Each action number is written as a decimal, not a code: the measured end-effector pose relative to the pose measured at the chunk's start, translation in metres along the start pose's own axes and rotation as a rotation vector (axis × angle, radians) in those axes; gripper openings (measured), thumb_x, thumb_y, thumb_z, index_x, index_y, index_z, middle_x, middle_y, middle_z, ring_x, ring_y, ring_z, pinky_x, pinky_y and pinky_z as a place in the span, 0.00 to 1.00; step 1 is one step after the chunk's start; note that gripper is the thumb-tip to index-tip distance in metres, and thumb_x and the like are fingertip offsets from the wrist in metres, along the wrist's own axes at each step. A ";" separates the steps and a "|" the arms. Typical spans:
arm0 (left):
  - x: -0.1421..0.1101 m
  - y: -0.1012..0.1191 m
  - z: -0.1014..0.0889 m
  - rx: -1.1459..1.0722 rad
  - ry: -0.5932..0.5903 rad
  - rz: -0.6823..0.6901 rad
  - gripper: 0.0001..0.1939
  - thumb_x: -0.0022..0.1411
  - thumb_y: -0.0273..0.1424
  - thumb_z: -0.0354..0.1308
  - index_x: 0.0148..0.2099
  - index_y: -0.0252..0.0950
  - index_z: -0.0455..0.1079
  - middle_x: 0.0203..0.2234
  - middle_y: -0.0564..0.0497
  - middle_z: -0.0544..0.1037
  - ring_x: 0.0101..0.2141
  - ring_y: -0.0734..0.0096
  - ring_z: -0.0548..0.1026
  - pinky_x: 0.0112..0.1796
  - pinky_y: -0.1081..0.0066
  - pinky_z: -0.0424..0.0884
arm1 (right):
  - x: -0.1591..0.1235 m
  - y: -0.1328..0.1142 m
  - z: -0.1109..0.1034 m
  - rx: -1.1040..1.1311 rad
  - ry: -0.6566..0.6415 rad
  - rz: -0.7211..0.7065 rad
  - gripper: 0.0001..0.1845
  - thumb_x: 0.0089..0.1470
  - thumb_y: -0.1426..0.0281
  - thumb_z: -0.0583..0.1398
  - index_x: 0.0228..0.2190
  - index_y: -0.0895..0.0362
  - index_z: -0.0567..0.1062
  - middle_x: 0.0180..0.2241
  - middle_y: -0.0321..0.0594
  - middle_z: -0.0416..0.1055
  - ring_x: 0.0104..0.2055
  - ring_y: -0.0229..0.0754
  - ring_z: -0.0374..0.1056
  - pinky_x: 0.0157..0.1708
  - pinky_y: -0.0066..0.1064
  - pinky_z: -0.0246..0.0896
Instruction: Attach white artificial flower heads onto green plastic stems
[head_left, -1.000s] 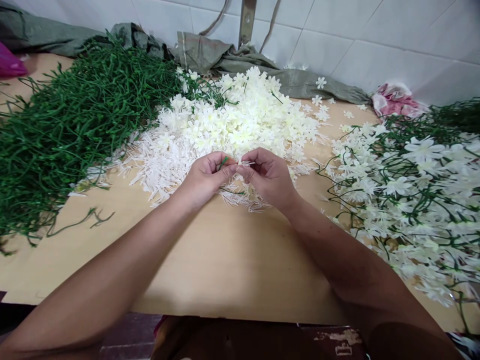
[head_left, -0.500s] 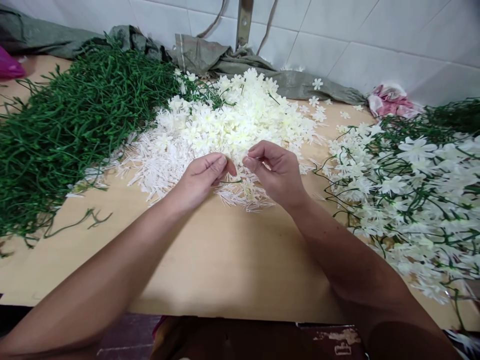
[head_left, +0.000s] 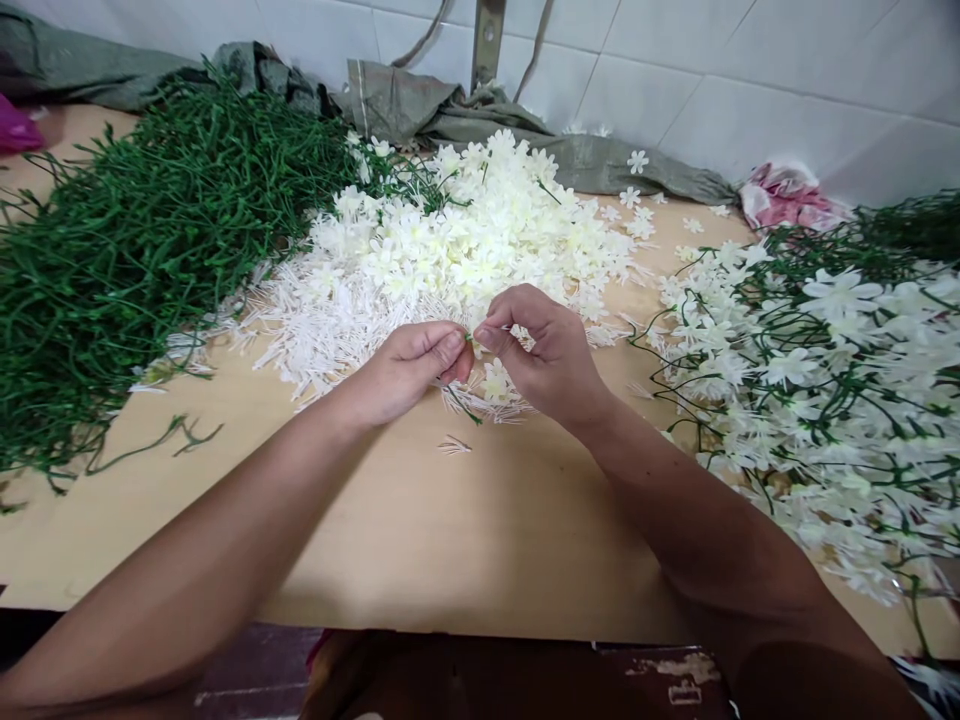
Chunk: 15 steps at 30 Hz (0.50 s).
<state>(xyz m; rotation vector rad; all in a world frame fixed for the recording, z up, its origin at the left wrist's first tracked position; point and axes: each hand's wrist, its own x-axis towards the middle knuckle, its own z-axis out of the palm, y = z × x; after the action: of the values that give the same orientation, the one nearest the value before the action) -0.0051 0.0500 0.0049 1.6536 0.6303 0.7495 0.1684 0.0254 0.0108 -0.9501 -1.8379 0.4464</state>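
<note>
My left hand [head_left: 416,368] is closed on a green artificial flower stem [head_left: 466,408]. The stem's tip pokes out by the thumb and its tail hangs below the fingers. Close beside it, my right hand [head_left: 551,352] pinches thumb and forefinger together at the stem's tip; what sits between them is too small to make out. Behind both hands lies a heap of white fabric flower heads [head_left: 480,235], with thin white stamen sprigs [head_left: 300,340] along its front. A loose sprig [head_left: 454,445] rests on the board just in front of my hands.
To the left spreads a large pile of green stems [head_left: 172,210]. White flowers on green stems [head_left: 817,400] are heaped at the right. A grey-green cloth [head_left: 600,165] runs along the tiled wall, near a pink-and-white bundle [head_left: 791,197]. Everything lies on a tan board [head_left: 420,540].
My hands drew apart, then came together again at the stem's tip. The stem's tail has swung downward. A white sprig now lies on the board in front of my hands.
</note>
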 end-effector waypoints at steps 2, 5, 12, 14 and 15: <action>0.000 0.001 0.000 0.005 -0.025 -0.011 0.25 0.61 0.50 0.52 0.23 0.33 0.64 0.17 0.56 0.62 0.21 0.78 0.59 0.25 0.74 0.55 | -0.001 0.001 0.001 -0.063 0.020 -0.076 0.12 0.58 0.69 0.58 0.23 0.55 0.65 0.23 0.34 0.64 0.31 0.37 0.62 0.33 0.32 0.59; 0.001 0.002 0.001 0.026 -0.028 -0.025 0.25 0.62 0.48 0.51 0.22 0.34 0.62 0.17 0.56 0.62 0.21 0.78 0.59 0.25 0.74 0.55 | -0.002 0.001 0.003 -0.135 0.066 -0.170 0.12 0.58 0.69 0.57 0.24 0.55 0.64 0.24 0.35 0.65 0.31 0.39 0.63 0.33 0.34 0.61; 0.003 0.001 0.002 0.057 -0.002 -0.057 0.19 0.64 0.39 0.50 0.23 0.35 0.61 0.17 0.55 0.62 0.21 0.78 0.59 0.25 0.73 0.55 | -0.004 0.001 0.005 -0.299 0.076 -0.250 0.13 0.60 0.68 0.55 0.24 0.53 0.62 0.24 0.37 0.64 0.34 0.42 0.66 0.35 0.37 0.64; 0.003 0.001 0.003 0.050 0.009 -0.065 0.19 0.63 0.38 0.50 0.22 0.35 0.60 0.17 0.56 0.62 0.21 0.79 0.59 0.25 0.73 0.54 | -0.004 0.002 0.006 -0.301 0.056 -0.236 0.13 0.60 0.67 0.54 0.24 0.53 0.62 0.24 0.37 0.64 0.35 0.42 0.66 0.35 0.37 0.64; 0.002 0.001 0.003 0.049 0.010 -0.074 0.19 0.63 0.38 0.50 0.22 0.35 0.60 0.17 0.56 0.62 0.21 0.79 0.58 0.25 0.73 0.54 | -0.005 0.003 0.006 -0.277 0.049 -0.219 0.13 0.60 0.67 0.55 0.24 0.53 0.62 0.24 0.37 0.65 0.35 0.42 0.66 0.35 0.37 0.64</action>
<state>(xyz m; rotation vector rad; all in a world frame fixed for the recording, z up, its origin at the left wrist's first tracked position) -0.0014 0.0499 0.0059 1.6630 0.7183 0.6938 0.1654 0.0242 0.0035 -0.9194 -1.9650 0.0340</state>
